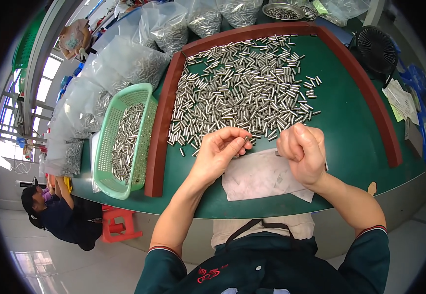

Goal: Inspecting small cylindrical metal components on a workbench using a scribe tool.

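Note:
Many short metal pins lie in a loose single-layer spread on the green tabletop. At the near edge of this spread, my left hand is closed, with thumb and forefinger pinched on a metal pin whose end just shows. My right hand is closed in a fist over a pale, grey-smudged cloth. A small grey end peeks out beside its curled fingers; what the fist holds is mostly hidden. The cloth lies flat beneath and between both hands.
A red-brown frame borders the pins at left, back and right. Left of it stands a green basket of pins. Clear bags of pins line the back and left. A black fan stands at right. Another person sits at far left.

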`<control>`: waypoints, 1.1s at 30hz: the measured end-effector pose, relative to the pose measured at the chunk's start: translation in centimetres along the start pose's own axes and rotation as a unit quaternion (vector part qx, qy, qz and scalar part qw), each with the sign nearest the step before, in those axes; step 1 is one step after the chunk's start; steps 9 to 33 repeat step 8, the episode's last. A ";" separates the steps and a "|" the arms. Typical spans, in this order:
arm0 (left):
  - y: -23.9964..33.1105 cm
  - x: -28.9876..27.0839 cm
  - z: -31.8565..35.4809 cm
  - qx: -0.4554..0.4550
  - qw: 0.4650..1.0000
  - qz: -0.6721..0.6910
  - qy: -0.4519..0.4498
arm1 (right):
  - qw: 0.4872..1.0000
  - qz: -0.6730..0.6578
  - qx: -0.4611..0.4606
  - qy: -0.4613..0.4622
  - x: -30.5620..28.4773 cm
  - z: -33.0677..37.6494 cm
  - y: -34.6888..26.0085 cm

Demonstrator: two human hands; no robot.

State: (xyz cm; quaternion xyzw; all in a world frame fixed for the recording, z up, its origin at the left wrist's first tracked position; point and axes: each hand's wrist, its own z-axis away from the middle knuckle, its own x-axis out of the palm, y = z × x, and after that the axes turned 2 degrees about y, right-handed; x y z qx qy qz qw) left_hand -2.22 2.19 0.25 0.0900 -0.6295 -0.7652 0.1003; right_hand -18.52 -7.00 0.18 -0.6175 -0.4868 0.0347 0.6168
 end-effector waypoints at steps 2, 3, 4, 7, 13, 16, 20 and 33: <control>-0.3 0.3 0.1 0.079 0.996 -0.041 0.013 | 1.000 0.001 0.003 0.004 0.0 0.0 0.0; -0.4 0.9 0.3 0.139 0.984 -0.105 0.035 | 1.000 -0.007 -0.001 0.004 0.0 0.0 0.0; -0.1 1.0 0.5 0.192 0.959 -0.209 0.023 | 1.000 -0.014 -0.005 0.005 -0.1 -0.1 0.0; 0.5 2.1 1.4 0.262 0.889 -0.375 -0.016 | 0.998 -0.059 0.012 0.008 0.0 0.1 -0.2; 0.4 2.2 1.5 0.273 0.869 -0.412 -0.033 | 0.998 -0.065 0.010 0.006 0.1 0.1 -0.2; 0.4 2.2 1.5 0.273 0.869 -0.412 -0.033 | 0.998 -0.065 0.010 0.006 0.1 0.1 -0.2; 0.4 2.2 1.5 0.273 0.869 -0.412 -0.033 | 0.998 -0.065 0.010 0.006 0.1 0.1 -0.2; 0.4 2.2 1.5 0.273 0.869 -0.412 -0.033 | 0.998 -0.065 0.010 0.006 0.1 0.1 -0.2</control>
